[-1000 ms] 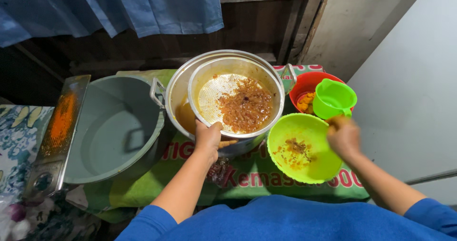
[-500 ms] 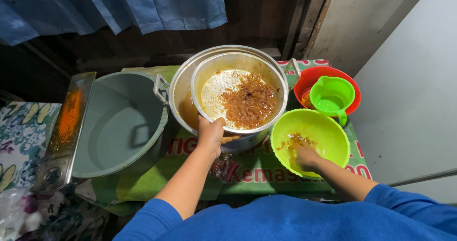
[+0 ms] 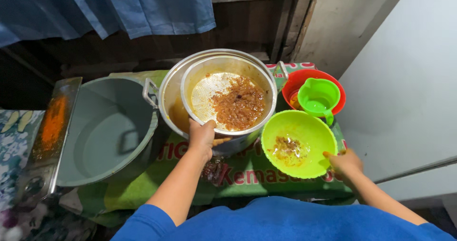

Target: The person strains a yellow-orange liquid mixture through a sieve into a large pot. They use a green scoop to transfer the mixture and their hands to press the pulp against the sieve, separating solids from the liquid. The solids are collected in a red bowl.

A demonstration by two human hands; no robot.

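left hand (image 3: 202, 135) grips strainer (image 3: 228, 96); right hand (image 3: 343, 163) holds green bowl (image 3: 297, 143)

We see a lime-green bowl (image 3: 297, 143) flecked brown, a silver strainer (image 3: 228, 98) holding orange-brown pulp, a red bowl (image 3: 297, 81), a grey-green bucket (image 3: 107, 131), blue curtains (image 3: 143, 8) upper left.

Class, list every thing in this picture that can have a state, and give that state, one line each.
Metal strainer: tilted inside the pot, holding brown pulp, left hand gripping its near rim.
Metal pot: uncovered, brownish liquid inside.
Green bowl: upright, a little residue inside, right hand on its rim.
Green jug: upright, sitting in the red bowl.
Grey lid: off, upside down.
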